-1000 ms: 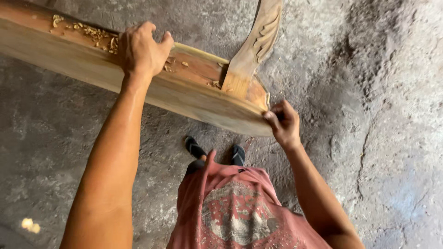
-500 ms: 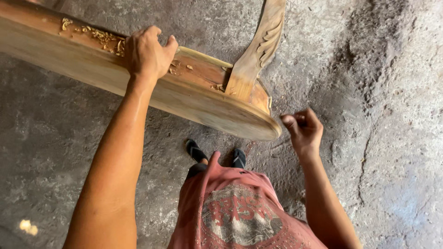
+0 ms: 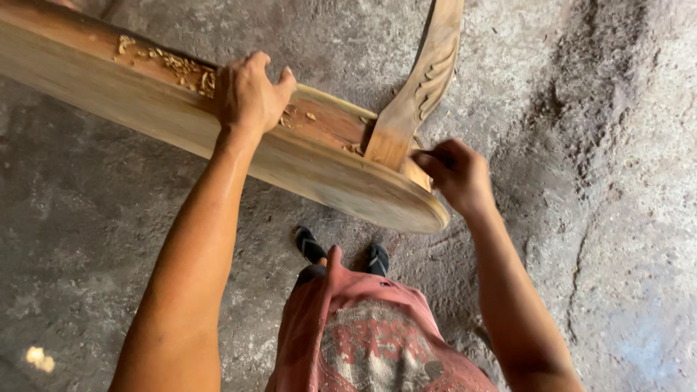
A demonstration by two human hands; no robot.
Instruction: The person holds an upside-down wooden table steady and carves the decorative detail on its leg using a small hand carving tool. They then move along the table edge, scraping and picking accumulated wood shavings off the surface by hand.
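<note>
Head view, looking straight down past a faded red shirt to a rough grey concrete floor.

Item: long wooden panel with a rounded end, held off the floor at an angle, its far part running out of frame beyond the left hand. A carved, curved wooden leg is joined to it just beside the right hand and rises away from the viewer.

Left hand: clamped over the panel's upper edge, fingers curled across the top, arm straight. Pale wood chips lie in the recess just beyond it.

Right hand: fingers drawn together at the rounded end, close against the foot of the carved leg; whether it pinches the wood or some small thing I cannot tell.

Below the panel, between the two arms: two feet in dark sandals on the floor.

Handling note, as a judgement: the left hand seems to carry most of the weight, so that grip should hold firm while the right works at the joint. Fingers are best kept on flat wood rather than the carving, and the rounded end kept clear of the toes.
</note>
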